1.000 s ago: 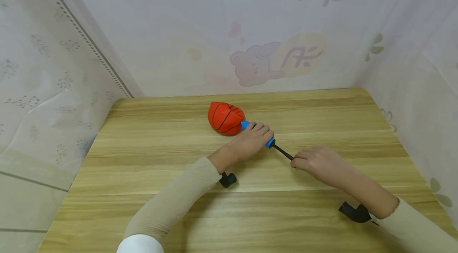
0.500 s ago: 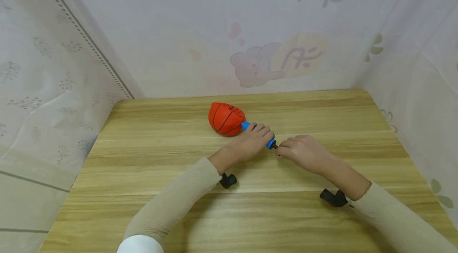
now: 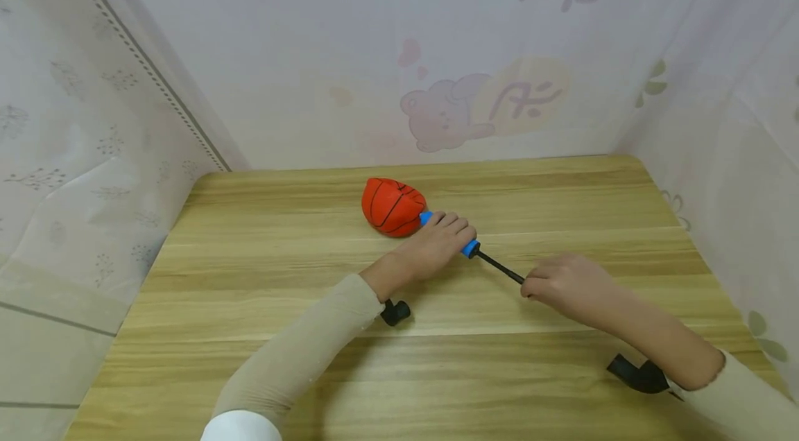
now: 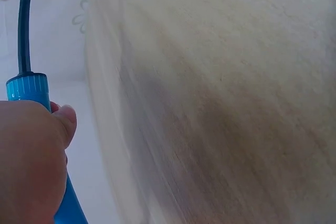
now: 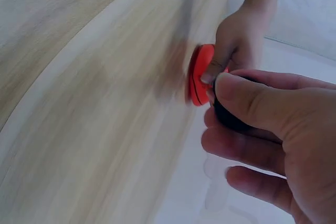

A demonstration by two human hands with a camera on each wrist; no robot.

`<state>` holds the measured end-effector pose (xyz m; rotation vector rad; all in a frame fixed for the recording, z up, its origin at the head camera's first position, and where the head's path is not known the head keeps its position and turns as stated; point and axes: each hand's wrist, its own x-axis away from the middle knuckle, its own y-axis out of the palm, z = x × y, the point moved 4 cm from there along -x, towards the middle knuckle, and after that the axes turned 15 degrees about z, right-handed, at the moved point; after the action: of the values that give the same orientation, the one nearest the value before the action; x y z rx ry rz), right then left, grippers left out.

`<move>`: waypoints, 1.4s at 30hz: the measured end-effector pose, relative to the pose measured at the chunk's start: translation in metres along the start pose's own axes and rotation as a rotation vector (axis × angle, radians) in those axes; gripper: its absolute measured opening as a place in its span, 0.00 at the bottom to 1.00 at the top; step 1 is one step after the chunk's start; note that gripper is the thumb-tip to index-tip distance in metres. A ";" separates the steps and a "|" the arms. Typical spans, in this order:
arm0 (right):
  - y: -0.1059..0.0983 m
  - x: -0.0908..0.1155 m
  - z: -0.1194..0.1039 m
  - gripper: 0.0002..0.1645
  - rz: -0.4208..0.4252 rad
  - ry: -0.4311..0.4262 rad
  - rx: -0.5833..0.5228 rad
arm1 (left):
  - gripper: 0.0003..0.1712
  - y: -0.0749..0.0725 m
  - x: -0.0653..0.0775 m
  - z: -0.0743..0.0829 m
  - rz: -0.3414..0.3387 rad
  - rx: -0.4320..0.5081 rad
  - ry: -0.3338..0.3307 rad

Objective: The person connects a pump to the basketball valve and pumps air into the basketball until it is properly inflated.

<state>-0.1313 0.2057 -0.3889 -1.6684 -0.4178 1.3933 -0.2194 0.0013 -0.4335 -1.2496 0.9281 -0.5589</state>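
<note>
A red basketball [image 3: 393,208] with black lines, dented and partly deflated, lies toward the back of the table. Against its right side is the tip of a blue hand pump [image 3: 470,248]. My left hand [image 3: 431,247] grips the pump's barrel, its fingers wrapped over the top. From the barrel a black rod [image 3: 499,267] extends toward the right and front. My right hand [image 3: 568,288] holds the black handle [image 5: 231,116] at the rod's outer end between thumb and fingers. Whether a needle sits in the ball is hidden.
A wooden table [image 3: 250,274] lies under both arms, with printed cloth walls [image 3: 312,46] behind it and at both sides. Black wrist mounts [image 3: 638,374] hang beneath the wrists, close to the tabletop.
My right hand went in toward the barrel, shortening the visible rod, then drew back right and frontward, so a long stretch of rod shows again. The left hand and ball stayed nearly still.
</note>
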 end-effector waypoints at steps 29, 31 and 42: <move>0.041 -0.032 0.021 0.13 -0.037 0.032 0.012 | 0.12 0.000 -0.003 0.004 -0.032 -0.054 0.002; 0.045 -0.034 0.022 0.12 -0.028 0.035 0.010 | 0.12 0.000 -0.003 0.003 -0.032 -0.052 0.002; 0.028 -0.024 0.009 0.16 0.008 -0.013 0.024 | 0.09 -0.003 0.001 -0.002 0.006 -0.041 0.012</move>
<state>-0.1545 0.1762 -0.3965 -1.6438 -0.4006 1.4109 -0.2202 -0.0017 -0.4306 -1.2809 0.9570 -0.5449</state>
